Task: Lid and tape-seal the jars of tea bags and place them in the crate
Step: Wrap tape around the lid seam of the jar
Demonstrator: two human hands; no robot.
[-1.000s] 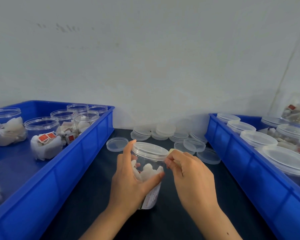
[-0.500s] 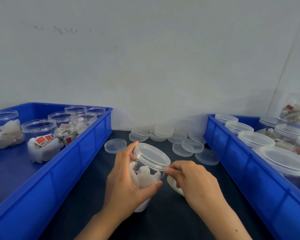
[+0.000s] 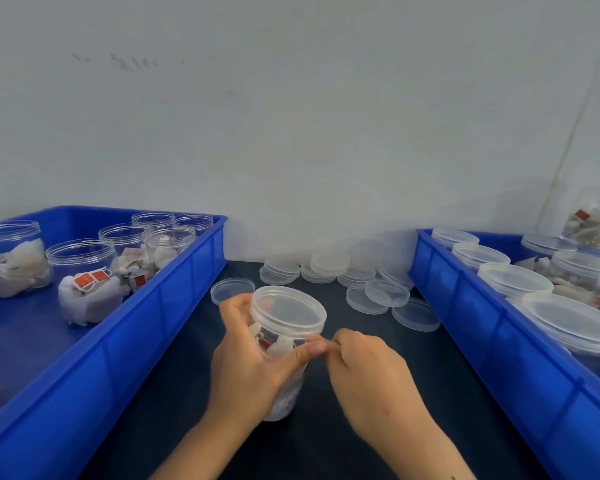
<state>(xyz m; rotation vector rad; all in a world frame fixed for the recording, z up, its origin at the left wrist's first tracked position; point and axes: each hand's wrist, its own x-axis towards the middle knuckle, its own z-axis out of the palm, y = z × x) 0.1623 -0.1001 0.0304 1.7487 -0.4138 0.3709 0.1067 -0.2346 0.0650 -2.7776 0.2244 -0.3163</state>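
A clear plastic jar of tea bags (image 3: 274,341) with a translucent lid (image 3: 286,310) on it stands tilted on the dark table between two crates. My left hand (image 3: 246,368) grips the jar's body, thumb across the front just below the lid. My right hand (image 3: 364,372) has its fingertips pinched together against the jar wall beside that thumb, on what looks like a thin clear tape end; the tape itself is hard to make out. The jar's lower part is hidden behind my left hand.
The blue crate on the left (image 3: 160,323) holds several open jars of tea bags (image 3: 80,261). The blue crate on the right (image 3: 482,327) holds several lidded jars (image 3: 513,278). Loose lids (image 3: 326,263) lie stacked and scattered at the back of the table by the wall.
The jar has tipped and turned in my left hand. My right hand dropped from the lid's rim to the jar wall under the lid, meeting my left thumb.
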